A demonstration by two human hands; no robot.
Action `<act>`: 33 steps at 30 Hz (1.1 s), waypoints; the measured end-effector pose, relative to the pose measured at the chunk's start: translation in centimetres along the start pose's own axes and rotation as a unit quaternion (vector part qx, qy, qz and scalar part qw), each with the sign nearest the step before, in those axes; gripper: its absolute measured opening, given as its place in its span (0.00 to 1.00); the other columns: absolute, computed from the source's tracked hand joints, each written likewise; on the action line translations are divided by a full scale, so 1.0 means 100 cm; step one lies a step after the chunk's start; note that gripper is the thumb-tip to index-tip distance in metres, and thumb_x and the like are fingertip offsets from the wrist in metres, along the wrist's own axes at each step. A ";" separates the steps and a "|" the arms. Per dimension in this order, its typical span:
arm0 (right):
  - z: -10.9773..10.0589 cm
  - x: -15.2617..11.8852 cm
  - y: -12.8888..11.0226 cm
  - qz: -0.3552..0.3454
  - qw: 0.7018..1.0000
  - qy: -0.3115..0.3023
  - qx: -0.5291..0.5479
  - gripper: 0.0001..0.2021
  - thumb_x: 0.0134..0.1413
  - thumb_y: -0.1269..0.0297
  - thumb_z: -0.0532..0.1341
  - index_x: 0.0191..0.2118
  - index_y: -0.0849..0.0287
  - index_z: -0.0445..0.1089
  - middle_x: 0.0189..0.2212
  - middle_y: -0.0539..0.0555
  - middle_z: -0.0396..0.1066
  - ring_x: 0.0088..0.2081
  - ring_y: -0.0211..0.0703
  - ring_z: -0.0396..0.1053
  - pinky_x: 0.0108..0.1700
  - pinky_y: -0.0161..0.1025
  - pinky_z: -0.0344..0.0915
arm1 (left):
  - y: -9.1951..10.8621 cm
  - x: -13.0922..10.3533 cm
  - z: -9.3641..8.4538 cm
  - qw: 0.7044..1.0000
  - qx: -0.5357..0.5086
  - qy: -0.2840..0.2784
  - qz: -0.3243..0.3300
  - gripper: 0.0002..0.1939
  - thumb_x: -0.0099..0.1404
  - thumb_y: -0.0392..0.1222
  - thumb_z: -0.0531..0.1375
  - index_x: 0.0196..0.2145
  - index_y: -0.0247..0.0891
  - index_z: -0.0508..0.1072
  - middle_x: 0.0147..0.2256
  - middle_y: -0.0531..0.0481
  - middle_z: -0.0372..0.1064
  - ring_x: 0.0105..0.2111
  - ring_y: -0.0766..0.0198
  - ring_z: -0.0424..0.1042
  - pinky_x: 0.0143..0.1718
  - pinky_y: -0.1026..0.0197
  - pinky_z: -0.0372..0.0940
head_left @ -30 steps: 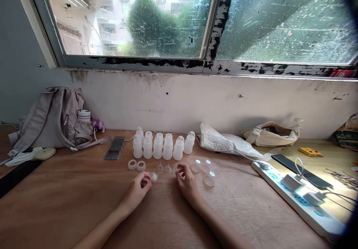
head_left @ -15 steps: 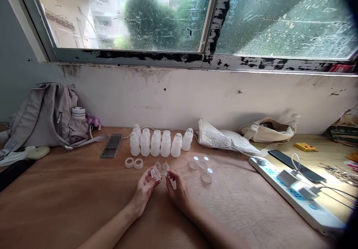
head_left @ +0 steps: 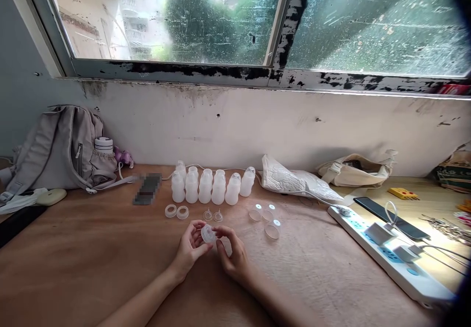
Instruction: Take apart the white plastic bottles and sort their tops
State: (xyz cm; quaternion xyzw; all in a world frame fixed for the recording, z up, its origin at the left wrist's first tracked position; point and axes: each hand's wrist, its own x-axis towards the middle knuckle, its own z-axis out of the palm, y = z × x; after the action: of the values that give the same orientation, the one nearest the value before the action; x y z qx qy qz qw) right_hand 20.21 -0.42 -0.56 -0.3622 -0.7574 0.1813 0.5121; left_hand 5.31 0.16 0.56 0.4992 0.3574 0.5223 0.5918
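Observation:
My left hand (head_left: 190,248) grips a whitish translucent screw ring (head_left: 208,234) between thumb and fingers, tilted toward me. A clear silicone teat seems to sit in the ring's opening, though its outline is hard to separate. My right hand (head_left: 233,252) is curled against the ring's right side, fingertips pinched on the teat and partly covering it. Just beyond the hands lie two clear teats (head_left: 213,215), tips up. Two more screw rings (head_left: 176,212) lie to their left. Three clear domed caps (head_left: 272,229) rest on the right. Several frosted baby bottles (head_left: 205,187) stand in a row behind.
A grey backpack (head_left: 69,145) stands at the left by the wall. White bubble mailers (head_left: 290,180) and a cream bag (head_left: 355,170) lie at the back right. A power strip (head_left: 386,253) with chargers and a phone (head_left: 390,217) occupy the right side.
My right hand has brought the small clear teat from beside the ring up against it. The ring has turned its opening toward me and shifted slightly right.

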 end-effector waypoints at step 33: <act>0.010 0.010 0.004 0.283 0.943 -0.053 0.163 0.11 0.49 0.59 0.57 0.35 0.61 0.68 0.24 0.49 0.67 0.18 0.33 0.62 0.19 0.31 0.61 | -0.004 0.003 -0.006 0.967 0.254 0.002 0.027 0.11 0.58 0.46 0.53 0.33 0.36 0.68 0.30 0.48 0.70 0.29 0.62 0.70 0.30 0.62 0.64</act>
State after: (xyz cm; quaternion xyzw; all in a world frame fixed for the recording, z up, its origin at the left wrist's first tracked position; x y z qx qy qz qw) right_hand 19.22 0.72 -0.57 -0.4631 -0.6095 0.4592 0.4508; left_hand 4.87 0.58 0.08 0.6413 0.4659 0.4316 0.4306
